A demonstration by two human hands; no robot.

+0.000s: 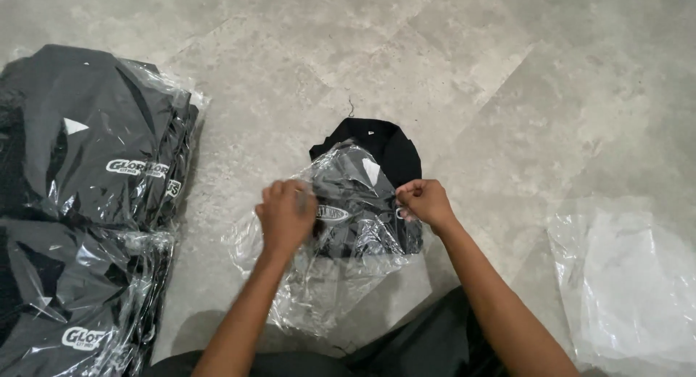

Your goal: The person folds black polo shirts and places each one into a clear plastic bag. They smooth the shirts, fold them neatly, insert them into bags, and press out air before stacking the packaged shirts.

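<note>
- Down on the grey stone floor (464, 65), right in front of the person's knees, lies a folded black garment (377, 181) partly inside a clear plastic bag (312, 275); its far end pokes out past the bag's mouth.
- The left hand (286, 216) is closed, fingers (279, 196) curled together on the film at the garment's left edge.
- The right hand (424, 201) is closed too, fingers pinched on the film and perhaps the cloth at the right edge; I cannot tell whether cloth is caught in the pinch.
- Judging by the wrinkles and glare, the bag is thin, light and slippery, and it will crumple or slide rather than hold a shape.
- The garment looks soft and floppy with little weight, nothing fragile about it; it would sag if lifted by one corner.
- Best hold appears to be the two side edges near the bag's opening, where both hands sit now, so film and cloth move apart evenly.
- A stack of bagged black garments (87, 203) sits at the left, well apart from the hands.
- A pile of empty clear bags (631, 283) lies at the right, also apart.
</note>
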